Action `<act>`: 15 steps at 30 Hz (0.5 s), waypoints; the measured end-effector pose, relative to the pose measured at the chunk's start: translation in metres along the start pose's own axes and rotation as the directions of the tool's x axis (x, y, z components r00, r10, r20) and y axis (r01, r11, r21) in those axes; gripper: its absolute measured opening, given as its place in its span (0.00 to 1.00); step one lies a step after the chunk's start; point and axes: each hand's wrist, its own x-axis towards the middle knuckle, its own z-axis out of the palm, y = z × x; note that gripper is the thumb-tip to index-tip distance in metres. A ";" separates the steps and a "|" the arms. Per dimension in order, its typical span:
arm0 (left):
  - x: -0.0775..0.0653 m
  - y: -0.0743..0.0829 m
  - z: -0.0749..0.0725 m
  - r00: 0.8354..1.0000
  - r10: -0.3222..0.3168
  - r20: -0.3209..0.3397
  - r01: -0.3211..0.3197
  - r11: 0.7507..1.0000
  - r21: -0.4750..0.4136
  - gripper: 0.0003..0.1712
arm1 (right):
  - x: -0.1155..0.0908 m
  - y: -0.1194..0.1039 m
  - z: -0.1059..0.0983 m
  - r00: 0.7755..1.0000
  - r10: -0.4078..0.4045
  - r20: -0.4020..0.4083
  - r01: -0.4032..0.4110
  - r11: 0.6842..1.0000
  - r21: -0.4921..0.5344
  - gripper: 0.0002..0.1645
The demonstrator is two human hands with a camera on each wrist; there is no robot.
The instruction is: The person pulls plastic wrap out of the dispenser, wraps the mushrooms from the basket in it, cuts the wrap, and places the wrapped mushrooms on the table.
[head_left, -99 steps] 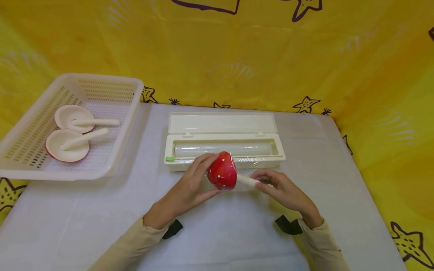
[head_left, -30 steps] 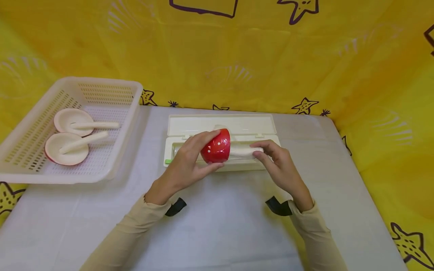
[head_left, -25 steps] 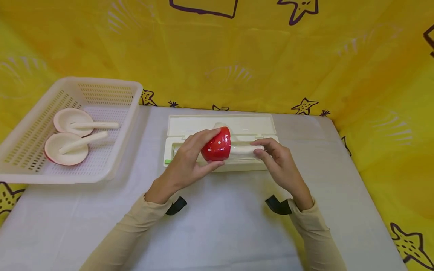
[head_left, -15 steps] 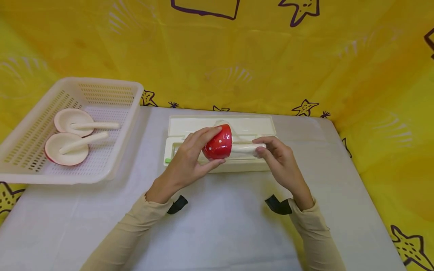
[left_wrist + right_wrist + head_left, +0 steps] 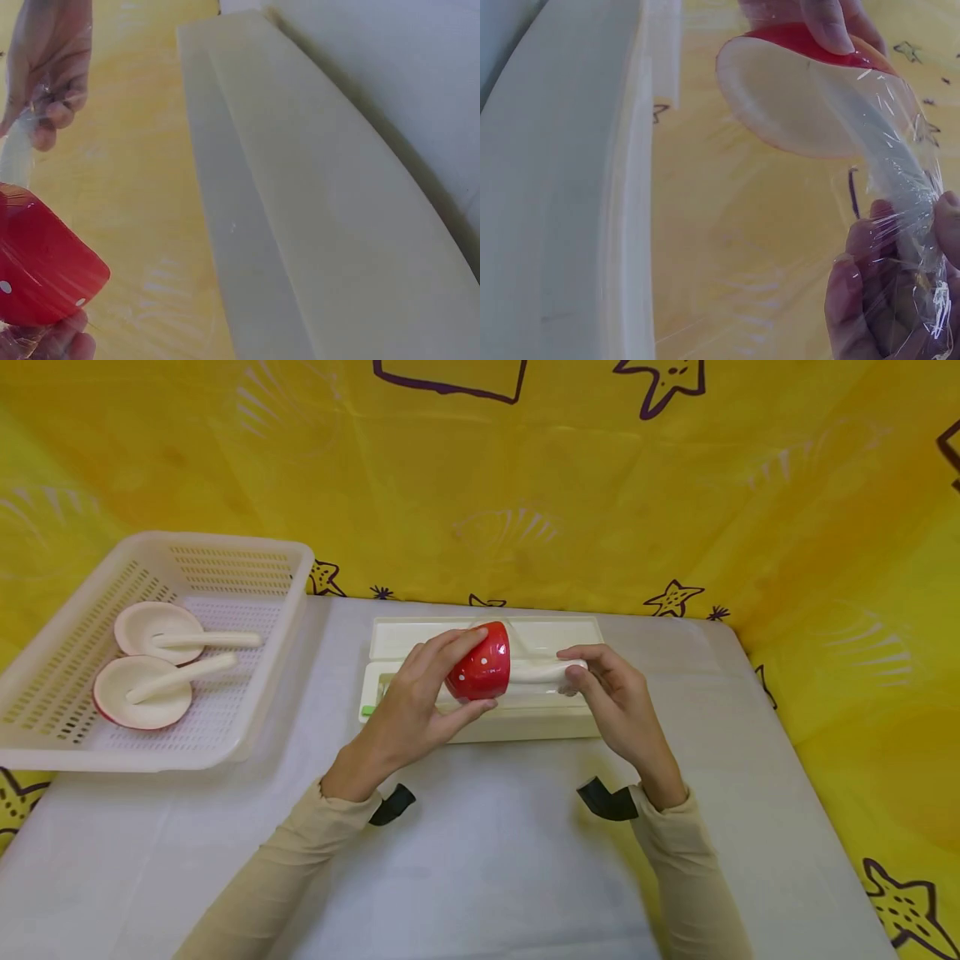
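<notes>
A toy mushroom point(image 5: 482, 662) with a red, white-dotted cap and a white stem is held sideways over the plastic-wrap dispenser point(image 5: 525, 724). My left hand point(image 5: 408, 702) grips the cap from the left, fingers above and thumb below. At the stem's far end, my right hand point(image 5: 618, 697) pinches it between thumb and fingers. Clear plastic wrap point(image 5: 892, 150) covers the stem point(image 5: 881, 142) and stretches over the cap's hollow pale underside point(image 5: 787, 97) in the right wrist view. More of it bunches at the right fingertips. The dispenser's lid point(image 5: 397, 635) stands open; the hands hide much of its roll.
To the left stands a white perforated basket point(image 5: 300, 602) with two similar mushrooms, undersides up: one point(image 5: 142, 693) nearer, one point(image 5: 159, 631) behind. A green tab point(image 5: 367, 710) sits at the dispenser's left end. A yellow patterned cloth point(image 5: 480, 468) rises behind the white table point(image 5: 480, 877).
Both hands have carried the mushroom away from me, from the dispenser's front edge to above it. The stem has come closer to level. Both hands keep their hold.
</notes>
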 end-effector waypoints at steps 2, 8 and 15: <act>0.003 -0.001 0.000 1.000 0.000 -0.002 0.000 1.000 -0.007 0.45 | 0.003 0.000 0.000 1.000 0.009 -0.009 -0.009 1.000 0.015 0.13; 0.009 -0.005 0.000 1.000 0.012 -0.022 -0.012 1.000 -0.011 0.44 | 0.012 0.001 0.000 1.000 0.007 -0.025 -0.007 1.000 0.014 0.13; 0.016 -0.006 -0.003 0.998 0.036 -0.042 -0.036 0.999 0.009 0.44 | 0.020 -0.002 -0.001 0.999 -0.035 -0.037 0.037 0.998 0.048 0.12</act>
